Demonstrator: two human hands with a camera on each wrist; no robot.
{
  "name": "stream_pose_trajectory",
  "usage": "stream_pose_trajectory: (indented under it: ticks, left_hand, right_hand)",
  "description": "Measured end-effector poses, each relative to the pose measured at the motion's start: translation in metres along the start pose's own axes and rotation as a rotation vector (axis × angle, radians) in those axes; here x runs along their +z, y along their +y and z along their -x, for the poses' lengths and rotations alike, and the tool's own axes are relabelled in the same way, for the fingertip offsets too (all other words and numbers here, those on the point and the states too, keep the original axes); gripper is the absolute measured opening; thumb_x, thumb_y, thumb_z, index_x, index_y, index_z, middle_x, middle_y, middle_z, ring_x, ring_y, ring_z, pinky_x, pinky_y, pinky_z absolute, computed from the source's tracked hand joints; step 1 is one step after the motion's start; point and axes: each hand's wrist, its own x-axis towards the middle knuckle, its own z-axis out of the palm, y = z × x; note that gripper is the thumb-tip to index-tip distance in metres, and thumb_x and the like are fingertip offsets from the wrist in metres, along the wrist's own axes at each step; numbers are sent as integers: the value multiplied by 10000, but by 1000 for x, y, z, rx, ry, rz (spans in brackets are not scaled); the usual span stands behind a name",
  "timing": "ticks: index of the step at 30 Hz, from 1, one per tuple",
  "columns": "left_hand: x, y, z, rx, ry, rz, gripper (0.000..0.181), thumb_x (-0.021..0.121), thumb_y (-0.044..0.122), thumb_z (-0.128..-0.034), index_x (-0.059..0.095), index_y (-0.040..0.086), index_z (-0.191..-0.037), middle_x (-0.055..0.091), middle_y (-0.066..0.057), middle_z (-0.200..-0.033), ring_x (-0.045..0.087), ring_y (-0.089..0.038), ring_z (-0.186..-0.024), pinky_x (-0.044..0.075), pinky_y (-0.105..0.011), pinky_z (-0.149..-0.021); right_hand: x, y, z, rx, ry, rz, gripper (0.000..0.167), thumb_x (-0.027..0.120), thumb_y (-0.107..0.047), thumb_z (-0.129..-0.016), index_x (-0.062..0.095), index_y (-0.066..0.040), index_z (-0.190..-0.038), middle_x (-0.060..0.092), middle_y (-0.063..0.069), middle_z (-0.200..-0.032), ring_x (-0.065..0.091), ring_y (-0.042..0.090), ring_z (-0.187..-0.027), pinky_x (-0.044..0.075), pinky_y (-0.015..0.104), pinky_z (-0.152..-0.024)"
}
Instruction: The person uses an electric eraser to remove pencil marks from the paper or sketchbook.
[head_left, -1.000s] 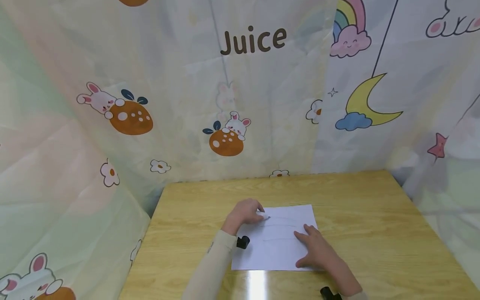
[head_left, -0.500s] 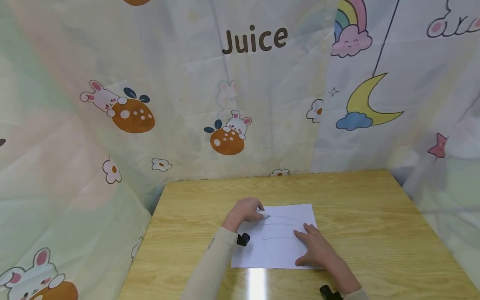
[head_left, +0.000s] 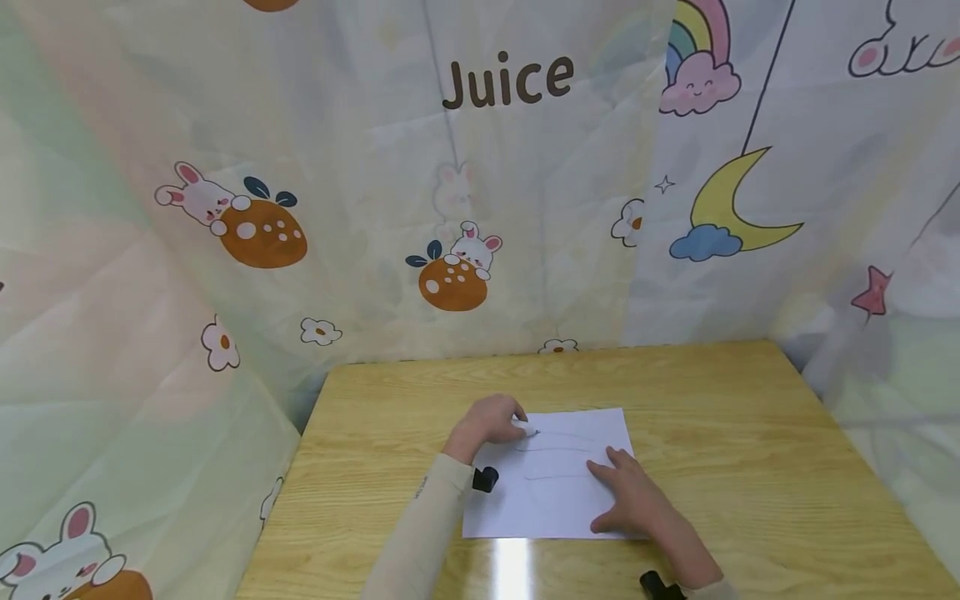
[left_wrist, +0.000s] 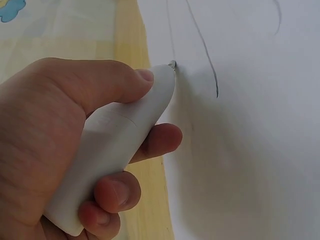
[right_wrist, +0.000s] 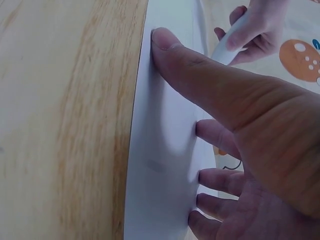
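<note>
A sheet of white paper (head_left: 555, 508) lies on the wooden table, with thin, curved grey lines across its upper half. My left hand (head_left: 489, 427) grips a thick white handheld tool (left_wrist: 107, 135), pen-like in form, with a small metallic tip. Its thumb presses along the top while the other fingers curl below. That tip meets the paper near the far left side, at the end of a faint line. On the right part of the sheet rests my right hand (head_left: 633, 497), its fingers spread and its thumb near the front edge. The tool's exact kind cannot be made out.
The wooden table (head_left: 750, 467) extends around the sheet on all sides. Printed cloth (head_left: 360, 167) with rabbits and fruit hangs behind it and along both sides. Black camera mounts are worn at the left wrist (head_left: 486, 480) and right wrist (head_left: 658, 586).
</note>
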Motion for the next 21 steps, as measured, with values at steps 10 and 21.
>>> stream_pose_trajectory:
  ticks: [10,21]
  left_hand:
    - [-7,6,-7,32,-23,-29,226,701,313,-872,761,205,-1062,685,98,-1049,603,-73,-910,490,-284,-791]
    - [-8,7,-7,40,-52,-57,227,702,317,-873,763,223,-1071,684,102,-1064,610,-77,-937,494,-289,-782]
  right_hand:
    - [-3,-1,-4,-10,-6,15,926,935,-366,-537,588,-9,-1317,349,354,-1424,272,547,-1319,287,634,-1015]
    - [-1,1,-2,-16,-13,14,932,936,-384,-531,593,-11,-1314,355,360,-1417,282,554,-1310,292,633,-1012]
